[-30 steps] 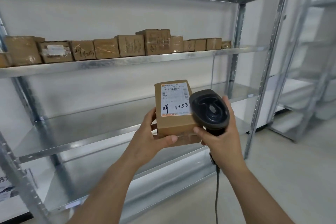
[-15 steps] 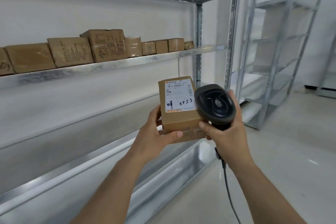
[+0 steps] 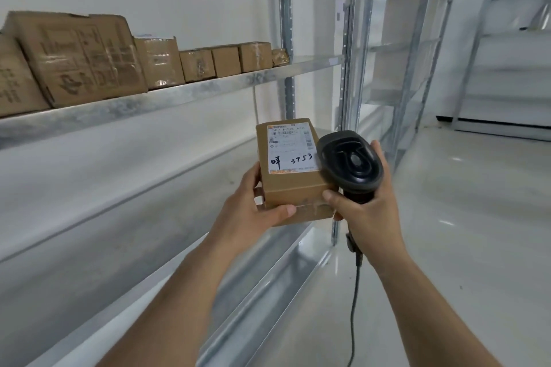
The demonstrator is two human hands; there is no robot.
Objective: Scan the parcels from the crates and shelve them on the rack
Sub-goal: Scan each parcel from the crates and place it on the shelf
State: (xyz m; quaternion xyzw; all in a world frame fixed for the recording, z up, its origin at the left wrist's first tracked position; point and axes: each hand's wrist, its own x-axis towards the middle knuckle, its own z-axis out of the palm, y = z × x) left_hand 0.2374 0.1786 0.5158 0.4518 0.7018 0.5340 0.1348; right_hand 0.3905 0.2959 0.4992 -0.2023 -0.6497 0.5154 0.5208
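Observation:
My left hand (image 3: 252, 211) grips a small brown cardboard parcel (image 3: 293, 188) from its lower left, thumb across the front edge. A white shipping label (image 3: 290, 147) with a barcode and handwritten "3753" faces up. My right hand (image 3: 371, 211) grips the handle of a black corded barcode scanner (image 3: 350, 162), whose head sits against the parcel's right side. The metal rack (image 3: 190, 91) runs along the left; its upper shelf carries a row of several brown parcels (image 3: 83, 59).
The rack's right upright post (image 3: 347, 68) stands just behind the parcel. Two lower shelves (image 3: 125, 194) stretch leftward. More grey racks (image 3: 417, 48) stand further right on the pale floor (image 3: 477, 217). The scanner cable (image 3: 354, 307) hangs down.
The view has swung right along the rack, so the shelved parcels slid left and more racks came into sight. Both hands keep the same hold on parcel and scanner.

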